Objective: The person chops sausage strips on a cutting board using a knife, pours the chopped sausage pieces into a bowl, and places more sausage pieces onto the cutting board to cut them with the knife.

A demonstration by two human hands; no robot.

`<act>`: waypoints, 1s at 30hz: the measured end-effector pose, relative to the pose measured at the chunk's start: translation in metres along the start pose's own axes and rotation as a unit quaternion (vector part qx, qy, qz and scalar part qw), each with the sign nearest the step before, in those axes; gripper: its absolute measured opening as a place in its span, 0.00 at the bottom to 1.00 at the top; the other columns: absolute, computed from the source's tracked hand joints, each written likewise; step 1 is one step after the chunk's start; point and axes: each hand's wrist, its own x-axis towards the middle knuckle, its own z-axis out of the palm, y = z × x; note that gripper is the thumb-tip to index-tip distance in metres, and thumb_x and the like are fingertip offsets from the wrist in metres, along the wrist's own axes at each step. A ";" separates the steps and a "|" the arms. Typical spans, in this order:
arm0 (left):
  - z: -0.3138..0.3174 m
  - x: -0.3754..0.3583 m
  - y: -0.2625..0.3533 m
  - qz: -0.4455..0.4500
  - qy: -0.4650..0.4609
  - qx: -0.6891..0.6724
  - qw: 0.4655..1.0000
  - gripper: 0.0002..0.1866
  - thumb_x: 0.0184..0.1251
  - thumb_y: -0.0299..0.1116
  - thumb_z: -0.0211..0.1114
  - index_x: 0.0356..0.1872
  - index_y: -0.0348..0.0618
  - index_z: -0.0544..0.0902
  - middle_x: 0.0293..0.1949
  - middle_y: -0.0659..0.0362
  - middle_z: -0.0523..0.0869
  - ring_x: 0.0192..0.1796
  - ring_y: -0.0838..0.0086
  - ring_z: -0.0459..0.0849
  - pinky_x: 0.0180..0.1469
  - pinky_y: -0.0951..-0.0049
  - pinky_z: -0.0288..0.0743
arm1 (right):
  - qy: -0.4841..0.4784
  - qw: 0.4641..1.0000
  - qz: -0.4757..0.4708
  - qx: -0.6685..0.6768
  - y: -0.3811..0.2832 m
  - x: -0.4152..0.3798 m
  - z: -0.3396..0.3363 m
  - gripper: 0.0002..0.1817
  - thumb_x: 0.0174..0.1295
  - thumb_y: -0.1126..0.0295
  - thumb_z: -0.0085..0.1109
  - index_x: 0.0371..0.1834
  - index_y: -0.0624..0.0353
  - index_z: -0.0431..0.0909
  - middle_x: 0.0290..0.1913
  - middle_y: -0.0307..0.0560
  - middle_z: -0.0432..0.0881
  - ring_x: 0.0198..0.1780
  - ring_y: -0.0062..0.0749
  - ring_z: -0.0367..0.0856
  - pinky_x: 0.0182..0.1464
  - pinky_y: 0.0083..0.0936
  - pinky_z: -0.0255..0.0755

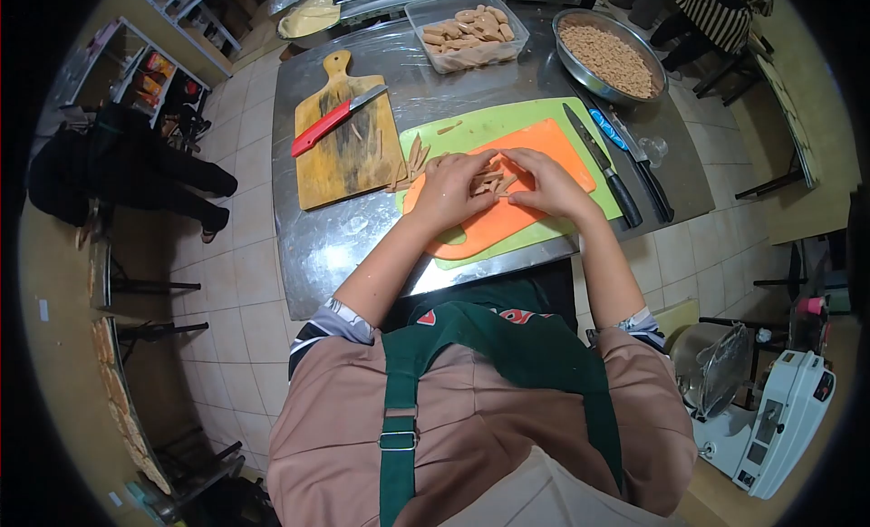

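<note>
My left hand [452, 189] and my right hand [546, 184] curve around a small pile of brown strips [490, 179] on the orange cutting board [471, 237]. Their fingertips nearly meet above the pile, and both hands press in on its sides. Beneath the orange board lies a larger green board [530, 116]. More brown strips [417, 155] are scattered to the left of my left hand, on the green board and beside it. A black-handled knife [602, 164] rests along the green board's right side.
A wooden board [345, 146] holds a red-handled knife [328, 126]. Behind are a plastic tub of brown pieces [467, 60] and a metal bowl of crumbly bits [609, 58]. More knives [641, 163] lie right. People stand at far left [127, 164] and upper right [725, 19].
</note>
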 end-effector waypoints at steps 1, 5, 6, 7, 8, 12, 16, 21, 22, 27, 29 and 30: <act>0.000 -0.002 -0.002 0.001 -0.001 0.001 1.000 0.33 0.49 0.42 0.70 0.58 0.46 0.73 0.44 0.54 0.81 0.52 0.60 0.76 0.56 0.58 0.63 | 0.003 1.000 -0.011 -0.008 0.000 0.001 0.003 0.35 0.45 0.74 0.68 0.61 0.59 0.68 0.57 0.50 0.73 0.56 0.40 0.72 0.57 0.31 0.69; 0.004 -0.009 -0.007 0.036 0.021 -0.001 0.999 0.36 0.48 0.45 0.71 0.60 0.44 0.71 0.51 0.52 0.80 0.56 0.59 0.75 0.61 0.55 0.59 | 0.021 1.000 -0.012 -0.017 -0.001 0.006 0.013 0.31 0.45 0.75 0.68 0.57 0.59 0.72 0.53 0.50 0.75 0.54 0.42 0.73 0.56 0.32 0.70; 0.005 -0.009 -0.008 0.044 0.026 0.007 0.999 0.36 0.48 0.46 0.71 0.59 0.42 0.71 0.52 0.52 0.79 0.57 0.59 0.74 0.61 0.55 0.60 | 0.022 1.000 -0.012 -0.017 -0.002 0.007 0.014 0.31 0.45 0.75 0.68 0.57 0.59 0.72 0.53 0.50 0.75 0.54 0.42 0.73 0.56 0.32 0.70; 0.008 -0.010 -0.009 0.044 0.025 0.007 0.999 0.36 0.48 0.46 0.71 0.59 0.42 0.71 0.52 0.52 0.79 0.57 0.59 0.74 0.61 0.55 0.60 | 0.018 1.000 -0.006 -0.007 -0.003 0.007 0.015 0.28 0.45 0.75 0.67 0.55 0.59 0.74 0.51 0.49 0.76 0.53 0.41 0.75 0.54 0.31 0.71; 0.010 -0.010 -0.009 0.050 0.038 0.016 0.998 0.36 0.48 0.44 0.71 0.59 0.40 0.71 0.51 0.52 0.79 0.56 0.60 0.75 0.61 0.56 0.61 | 0.014 1.000 -0.001 0.003 -0.005 0.007 0.015 0.26 0.46 0.76 0.67 0.53 0.60 0.75 0.48 0.48 0.77 0.51 0.40 0.76 0.53 0.31 0.72; 0.023 -0.011 -0.015 0.078 0.072 0.026 0.994 0.35 0.48 0.43 0.70 0.58 0.36 0.71 0.51 0.52 0.80 0.53 0.60 0.77 0.57 0.61 0.65 | 0.018 0.998 0.003 0.057 -0.004 0.006 0.015 0.23 0.47 0.76 0.66 0.50 0.61 0.76 0.45 0.47 0.78 0.48 0.38 0.77 0.51 0.29 0.73; 0.016 -0.014 -0.007 0.060 0.081 0.025 0.995 0.37 0.45 0.45 0.72 0.58 0.38 0.72 0.50 0.52 0.80 0.51 0.60 0.78 0.56 0.60 0.66 | 0.041 0.997 -0.016 0.056 -0.004 0.003 0.015 0.16 0.49 0.74 0.66 0.44 0.59 0.80 0.44 0.46 0.78 0.47 0.38 0.77 0.48 0.29 0.73; 0.011 -0.015 -0.009 0.046 0.061 -0.048 0.996 0.38 0.44 0.46 0.73 0.58 0.40 0.72 0.47 0.53 0.82 0.50 0.59 0.78 0.54 0.61 0.66 | 0.068 0.997 -0.041 0.012 -0.005 0.003 0.016 0.10 0.52 0.72 0.64 0.38 0.58 0.82 0.43 0.45 0.79 0.46 0.38 0.77 0.46 0.30 0.72; 0.011 -0.015 -0.010 0.045 0.061 -0.048 0.996 0.38 0.44 0.46 0.73 0.58 0.40 0.72 0.47 0.53 0.82 0.50 0.59 0.78 0.54 0.61 0.66 | 0.075 0.996 -0.041 0.027 -0.005 0.004 0.014 0.09 0.52 0.72 0.64 0.37 0.59 0.82 0.41 0.45 0.79 0.45 0.38 0.77 0.46 0.30 0.72; 0.010 -0.011 -0.012 0.044 0.103 -0.086 0.990 0.22 0.51 0.40 0.69 0.47 0.42 0.80 0.41 0.54 0.84 0.47 0.59 0.79 0.52 0.61 0.68 | 0.073 0.994 -0.018 0.080 -0.004 0.010 0.009 0.07 0.53 0.72 0.63 0.35 0.60 0.82 0.38 0.47 0.80 0.42 0.39 0.78 0.45 0.30 0.73; 0.009 -0.008 -0.010 0.037 0.108 -0.071 0.991 0.18 0.52 0.38 0.68 0.43 0.42 0.82 0.38 0.55 0.84 0.44 0.60 0.79 0.51 0.61 0.68 | 0.072 0.992 -0.006 0.107 -0.007 0.011 0.008 0.07 0.55 0.71 0.62 0.35 0.60 0.82 0.35 0.47 0.80 0.37 0.37 0.79 0.42 0.27 0.73; 0.009 -0.006 -0.008 0.030 0.112 -0.056 0.992 0.14 0.53 0.37 0.68 0.39 0.42 0.83 0.36 0.55 0.84 0.42 0.60 0.79 0.50 0.62 0.69 | 0.072 0.992 -0.006 0.106 -0.009 0.012 0.008 0.07 0.55 0.71 0.62 0.35 0.60 0.82 0.35 0.47 0.80 0.37 0.37 0.79 0.42 0.27 0.73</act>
